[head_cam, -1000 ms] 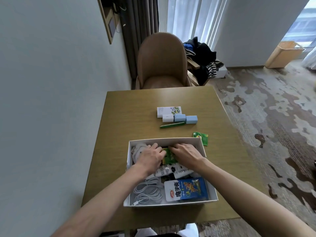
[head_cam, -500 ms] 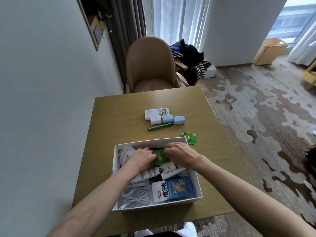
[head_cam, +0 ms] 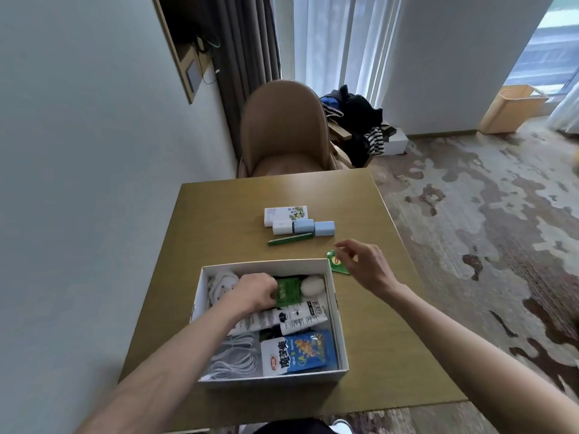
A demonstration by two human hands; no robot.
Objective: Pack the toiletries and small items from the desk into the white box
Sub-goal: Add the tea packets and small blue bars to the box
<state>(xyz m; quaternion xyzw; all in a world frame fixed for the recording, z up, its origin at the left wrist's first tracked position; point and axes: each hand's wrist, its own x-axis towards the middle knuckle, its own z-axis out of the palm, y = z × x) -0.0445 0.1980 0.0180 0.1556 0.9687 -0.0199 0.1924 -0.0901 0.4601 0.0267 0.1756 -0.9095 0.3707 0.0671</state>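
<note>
White box (head_cam: 341, 336) sits on the desk (head_cam: 219, 214); inside it the left hand (head_cam: 255, 291) presses curled fingers on a green packet (head_cam: 288, 291). Right hand (head_cam: 365, 266) hovers with fingers loosely spread and empty, just above a green sachet (head_cam: 337, 264).

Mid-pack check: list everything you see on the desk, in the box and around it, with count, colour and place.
white box: 1, white, near middle of desk
green sachet: 1, green, in box, far end
round item: 1, white, in box, far right corner
tubes: 2, white, across box middle
snack packet: 1, blue and white, box near right
cables: coiled, white, box near left
green packet: 1, green, on desk beyond box's far right corner
green pen: 1, desk centre
small boxes: 3, white and light blue, beyond pen
desk: 1, wood
chair: 1, tan, behind desk
left hand: in box, on sachet
right hand: open, over green packet
</note>
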